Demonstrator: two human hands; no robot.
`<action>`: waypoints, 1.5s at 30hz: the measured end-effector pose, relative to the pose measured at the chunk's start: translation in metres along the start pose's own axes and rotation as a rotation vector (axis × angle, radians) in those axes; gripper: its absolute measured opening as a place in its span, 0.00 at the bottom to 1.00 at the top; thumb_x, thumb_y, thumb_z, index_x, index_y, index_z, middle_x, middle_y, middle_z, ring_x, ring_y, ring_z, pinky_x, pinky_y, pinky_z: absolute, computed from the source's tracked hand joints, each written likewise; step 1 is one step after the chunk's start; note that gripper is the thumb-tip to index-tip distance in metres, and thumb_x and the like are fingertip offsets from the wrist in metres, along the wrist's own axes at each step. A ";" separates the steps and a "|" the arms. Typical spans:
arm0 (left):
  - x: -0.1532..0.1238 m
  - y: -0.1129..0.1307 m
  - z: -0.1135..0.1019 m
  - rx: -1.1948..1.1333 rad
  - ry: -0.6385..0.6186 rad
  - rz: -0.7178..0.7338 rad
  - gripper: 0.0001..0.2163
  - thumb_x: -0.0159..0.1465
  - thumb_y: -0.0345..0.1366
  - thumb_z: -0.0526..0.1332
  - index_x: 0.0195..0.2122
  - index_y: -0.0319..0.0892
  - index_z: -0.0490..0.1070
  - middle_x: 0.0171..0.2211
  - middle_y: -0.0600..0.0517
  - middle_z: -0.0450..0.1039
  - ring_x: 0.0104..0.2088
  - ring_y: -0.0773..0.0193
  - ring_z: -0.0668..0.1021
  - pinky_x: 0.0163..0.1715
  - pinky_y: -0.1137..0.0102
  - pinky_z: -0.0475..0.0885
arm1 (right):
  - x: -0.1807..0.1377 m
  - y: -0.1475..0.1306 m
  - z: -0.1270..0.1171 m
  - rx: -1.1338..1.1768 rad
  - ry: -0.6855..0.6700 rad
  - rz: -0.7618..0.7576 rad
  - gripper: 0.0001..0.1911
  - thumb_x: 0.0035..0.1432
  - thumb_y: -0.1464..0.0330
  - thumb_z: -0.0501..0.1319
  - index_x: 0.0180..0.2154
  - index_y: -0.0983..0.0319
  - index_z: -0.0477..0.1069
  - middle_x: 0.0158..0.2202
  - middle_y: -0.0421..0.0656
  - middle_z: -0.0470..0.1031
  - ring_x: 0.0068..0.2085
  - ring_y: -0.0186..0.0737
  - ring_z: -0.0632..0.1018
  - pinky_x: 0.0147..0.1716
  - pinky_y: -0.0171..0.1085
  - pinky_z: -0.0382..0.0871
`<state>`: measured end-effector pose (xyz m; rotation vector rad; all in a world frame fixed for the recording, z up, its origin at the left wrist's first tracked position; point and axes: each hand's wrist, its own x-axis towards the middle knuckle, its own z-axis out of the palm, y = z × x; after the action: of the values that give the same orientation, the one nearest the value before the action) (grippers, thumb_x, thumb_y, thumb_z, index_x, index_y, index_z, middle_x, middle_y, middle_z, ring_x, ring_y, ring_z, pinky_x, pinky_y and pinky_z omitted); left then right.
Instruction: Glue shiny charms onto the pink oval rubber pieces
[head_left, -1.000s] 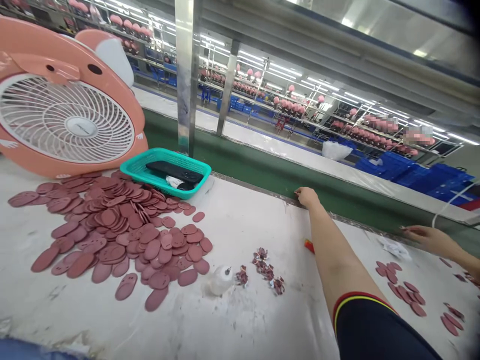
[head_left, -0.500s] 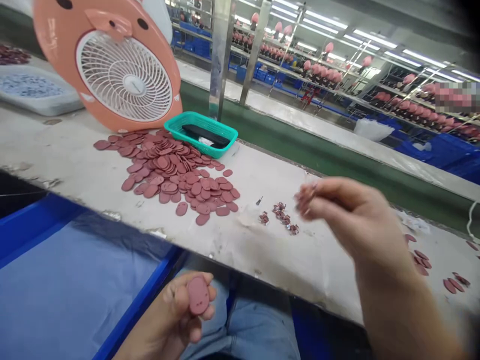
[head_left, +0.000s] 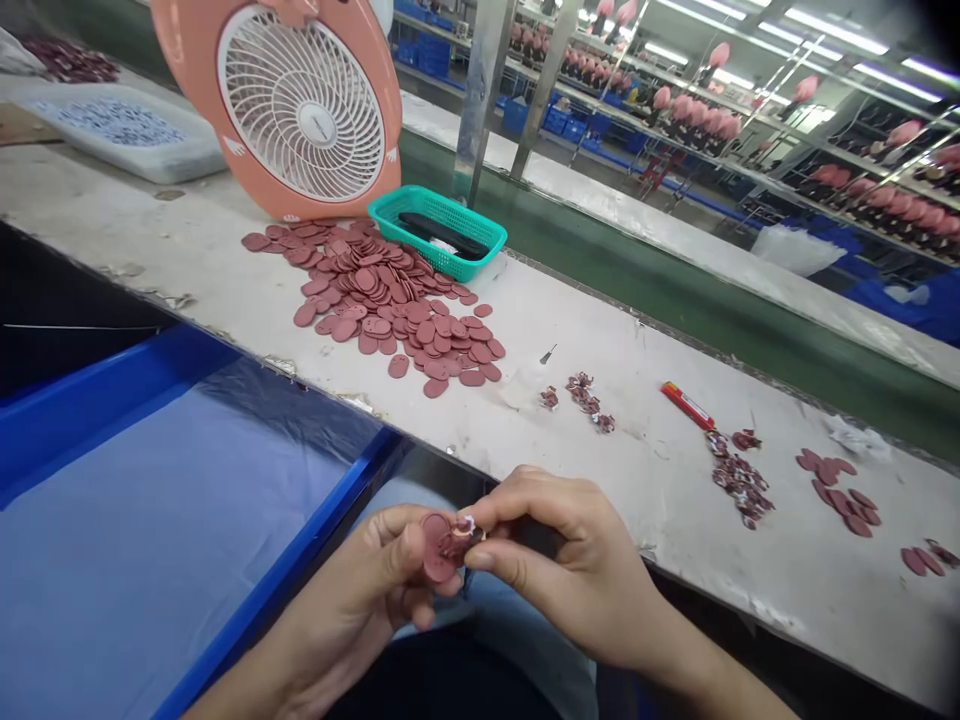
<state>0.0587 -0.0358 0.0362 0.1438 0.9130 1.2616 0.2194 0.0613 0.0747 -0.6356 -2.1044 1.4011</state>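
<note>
Edge of the worktable (head_left: 637,490) runs just beyond left hand (head_left: 367,585), holding an oval disc (head_left: 435,570), and right hand (head_left: 592,560), pinching a small part (head_left: 461,535), blue bin (head_left: 337,500) alongside, disc pile (head_left: 375,290) farther off.

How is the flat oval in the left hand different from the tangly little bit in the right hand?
Shape: the flat oval is thin with a smooth rounded edge, while the tangly little bit is uneven.
Color: the flat oval is plain dusty red; the tangly little bit also shows white.
Grip: the left hand holds the flat oval, the right hand the tangly little bit.
Both have reddish color.
</note>
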 end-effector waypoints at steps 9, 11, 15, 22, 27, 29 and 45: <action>-0.001 -0.002 0.000 0.007 0.037 -0.024 0.21 0.42 0.53 0.79 0.23 0.39 0.81 0.21 0.52 0.74 0.21 0.73 0.72 0.18 0.83 0.69 | 0.002 -0.002 -0.003 -0.069 -0.039 -0.103 0.06 0.59 0.75 0.69 0.40 0.63 0.80 0.31 0.39 0.81 0.32 0.30 0.78 0.35 0.30 0.71; 0.000 -0.002 -0.001 0.012 0.041 -0.024 0.21 0.42 0.53 0.79 0.23 0.39 0.82 0.22 0.52 0.74 0.21 0.73 0.72 0.18 0.83 0.68 | 0.003 -0.002 -0.003 -0.072 -0.041 -0.128 0.06 0.59 0.76 0.69 0.40 0.64 0.79 0.31 0.39 0.81 0.32 0.30 0.78 0.36 0.29 0.71; 0.005 -0.005 -0.007 0.019 0.022 -0.024 0.19 0.45 0.52 0.78 0.23 0.40 0.82 0.21 0.52 0.73 0.20 0.74 0.71 0.17 0.82 0.68 | 0.005 -0.004 -0.004 -0.115 -0.062 -0.172 0.05 0.61 0.76 0.68 0.40 0.64 0.79 0.32 0.40 0.82 0.32 0.30 0.79 0.37 0.30 0.72; 0.008 -0.007 -0.013 0.025 -0.034 -0.035 0.18 0.45 0.52 0.78 0.22 0.41 0.82 0.19 0.54 0.70 0.20 0.73 0.69 0.18 0.82 0.66 | 0.004 -0.005 -0.004 -0.196 -0.132 -0.216 0.06 0.63 0.76 0.65 0.43 0.64 0.77 0.33 0.40 0.83 0.34 0.33 0.81 0.40 0.34 0.73; 0.006 -0.006 -0.010 0.001 -0.060 -0.054 0.18 0.47 0.50 0.78 0.22 0.40 0.81 0.19 0.54 0.70 0.21 0.73 0.68 0.20 0.82 0.67 | 0.002 -0.003 -0.002 -0.209 -0.110 -0.259 0.05 0.64 0.77 0.65 0.42 0.65 0.76 0.34 0.42 0.84 0.34 0.33 0.82 0.39 0.33 0.74; 0.007 -0.007 -0.010 -0.014 -0.076 -0.055 0.17 0.48 0.50 0.77 0.23 0.40 0.81 0.21 0.54 0.71 0.22 0.73 0.68 0.21 0.81 0.68 | 0.001 -0.002 -0.001 -0.216 -0.105 -0.254 0.05 0.64 0.76 0.65 0.42 0.65 0.76 0.34 0.42 0.83 0.33 0.33 0.82 0.38 0.34 0.74; 0.008 -0.009 -0.020 -0.008 -0.036 -0.094 0.18 0.45 0.50 0.78 0.26 0.41 0.83 0.22 0.54 0.72 0.23 0.71 0.72 0.21 0.80 0.70 | 0.003 -0.005 -0.003 -0.200 -0.191 -0.182 0.15 0.59 0.76 0.69 0.48 0.63 0.75 0.40 0.42 0.82 0.40 0.34 0.81 0.44 0.34 0.74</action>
<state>0.0529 -0.0398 0.0144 0.1158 0.8745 1.1723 0.2183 0.0632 0.0809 -0.3844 -2.4078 1.2016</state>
